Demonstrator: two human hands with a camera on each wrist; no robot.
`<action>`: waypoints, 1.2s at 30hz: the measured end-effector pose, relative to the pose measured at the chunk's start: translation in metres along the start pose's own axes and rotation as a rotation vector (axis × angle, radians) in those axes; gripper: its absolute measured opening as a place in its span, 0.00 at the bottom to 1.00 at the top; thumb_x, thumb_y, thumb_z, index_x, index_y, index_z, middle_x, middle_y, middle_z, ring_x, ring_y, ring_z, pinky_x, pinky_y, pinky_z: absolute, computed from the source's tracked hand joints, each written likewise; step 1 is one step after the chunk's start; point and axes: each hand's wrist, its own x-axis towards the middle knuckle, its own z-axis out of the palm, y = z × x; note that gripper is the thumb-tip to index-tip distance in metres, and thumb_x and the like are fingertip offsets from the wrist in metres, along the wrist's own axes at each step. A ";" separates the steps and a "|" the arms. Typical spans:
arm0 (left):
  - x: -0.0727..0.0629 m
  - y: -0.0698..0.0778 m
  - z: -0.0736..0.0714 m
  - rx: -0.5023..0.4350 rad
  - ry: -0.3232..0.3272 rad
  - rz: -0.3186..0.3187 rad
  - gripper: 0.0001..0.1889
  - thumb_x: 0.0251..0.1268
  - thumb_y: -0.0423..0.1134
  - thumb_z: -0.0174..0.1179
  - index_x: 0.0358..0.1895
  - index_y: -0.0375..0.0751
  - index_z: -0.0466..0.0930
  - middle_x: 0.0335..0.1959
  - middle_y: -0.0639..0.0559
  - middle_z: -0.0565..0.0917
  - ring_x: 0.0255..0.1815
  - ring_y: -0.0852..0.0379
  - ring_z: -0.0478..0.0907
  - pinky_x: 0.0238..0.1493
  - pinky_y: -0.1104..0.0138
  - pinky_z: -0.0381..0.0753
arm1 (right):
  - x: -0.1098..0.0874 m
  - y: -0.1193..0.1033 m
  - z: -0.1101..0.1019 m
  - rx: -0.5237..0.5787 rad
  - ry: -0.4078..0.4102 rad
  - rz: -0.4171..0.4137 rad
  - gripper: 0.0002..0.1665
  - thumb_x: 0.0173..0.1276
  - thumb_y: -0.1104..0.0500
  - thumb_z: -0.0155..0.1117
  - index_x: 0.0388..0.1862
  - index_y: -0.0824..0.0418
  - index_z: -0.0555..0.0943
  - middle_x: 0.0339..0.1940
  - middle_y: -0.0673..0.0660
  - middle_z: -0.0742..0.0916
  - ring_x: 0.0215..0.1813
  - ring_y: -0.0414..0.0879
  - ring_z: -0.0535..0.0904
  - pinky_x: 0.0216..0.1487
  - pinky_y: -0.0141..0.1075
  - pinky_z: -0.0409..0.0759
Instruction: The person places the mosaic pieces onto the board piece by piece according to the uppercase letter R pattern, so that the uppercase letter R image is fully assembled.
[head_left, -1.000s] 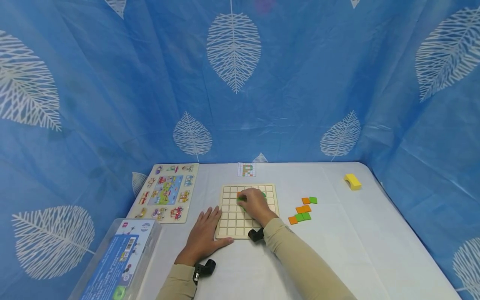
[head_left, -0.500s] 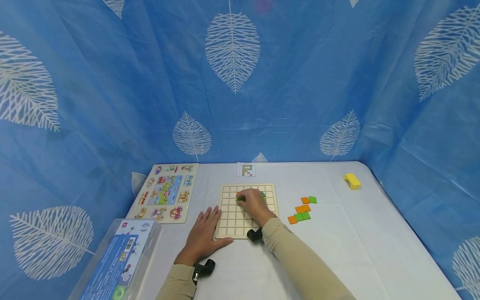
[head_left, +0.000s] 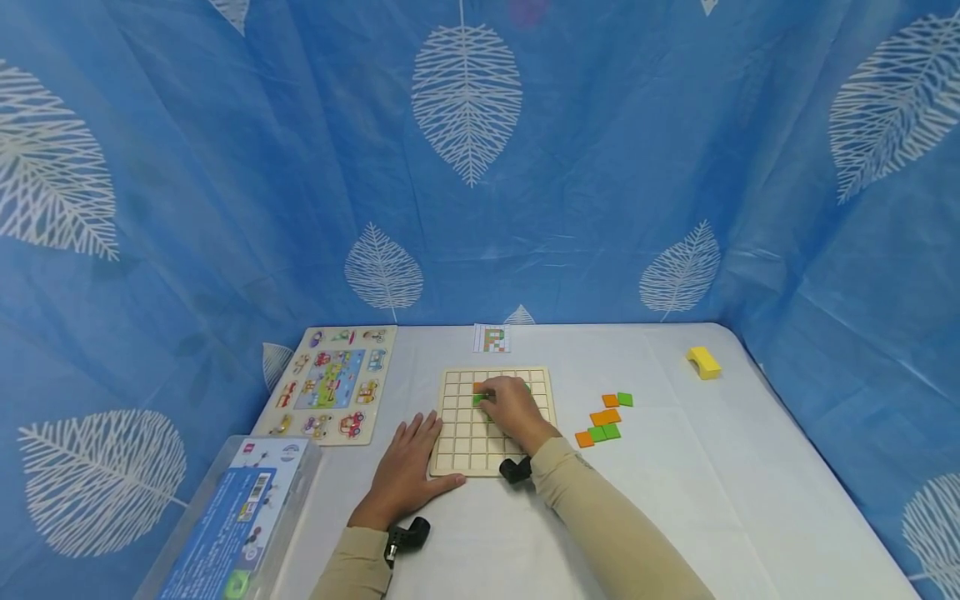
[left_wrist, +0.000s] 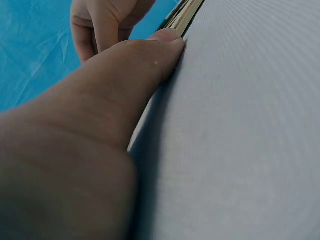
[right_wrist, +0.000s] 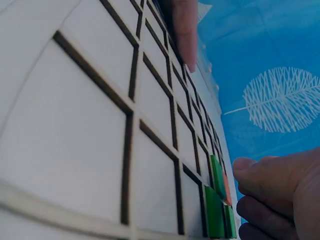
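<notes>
In the head view a wooden grid board (head_left: 472, 460) lies on the white table. My left hand (head_left: 408, 473) rests flat along the board's left edge, its thumb (left_wrist: 150, 55) reaching across the near left corner. Over the board's upper part is my right hand (head_left: 516, 408), its fingers curled. Its thumb and fingertips are right beside a green square tile (head_left: 478, 401) in the grid; no tile shows between them. An orange tile (head_left: 478, 387) sits just above that one. More green tiles (right_wrist: 214, 210) show in cells in the right wrist view. The right hand partly hides the upper cells.
Several loose orange and green tiles (head_left: 606, 417) lie right of the board. A pattern card (head_left: 492, 339) lies behind it. At left are a wooden vehicle puzzle (head_left: 330, 379) and a clear plastic box (head_left: 247, 508). A yellow arch block (head_left: 704, 363) stands back right.
My right hand has shifted slightly right, and more of the green tile by its fingertips shows in the grid. The left hand stays at the board's edge.
</notes>
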 end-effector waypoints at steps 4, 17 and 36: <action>0.001 0.000 0.000 0.004 0.003 0.000 0.60 0.57 0.81 0.61 0.83 0.38 0.62 0.83 0.45 0.61 0.84 0.44 0.51 0.83 0.49 0.46 | -0.003 0.001 -0.006 0.016 0.005 -0.008 0.12 0.69 0.66 0.76 0.52 0.62 0.91 0.54 0.57 0.90 0.58 0.53 0.85 0.60 0.46 0.84; 0.001 0.003 -0.004 -0.007 -0.002 0.000 0.60 0.57 0.81 0.61 0.82 0.38 0.63 0.83 0.44 0.61 0.84 0.42 0.52 0.82 0.48 0.48 | -0.010 0.022 -0.023 0.024 0.040 -0.005 0.13 0.71 0.64 0.75 0.54 0.64 0.89 0.50 0.56 0.90 0.53 0.50 0.87 0.56 0.44 0.86; -0.001 0.002 -0.001 -0.006 0.001 -0.002 0.60 0.57 0.79 0.63 0.83 0.38 0.62 0.83 0.44 0.60 0.84 0.44 0.50 0.83 0.49 0.45 | -0.032 0.073 -0.073 -0.054 0.096 0.117 0.14 0.72 0.64 0.74 0.54 0.66 0.89 0.52 0.61 0.89 0.59 0.58 0.84 0.63 0.53 0.82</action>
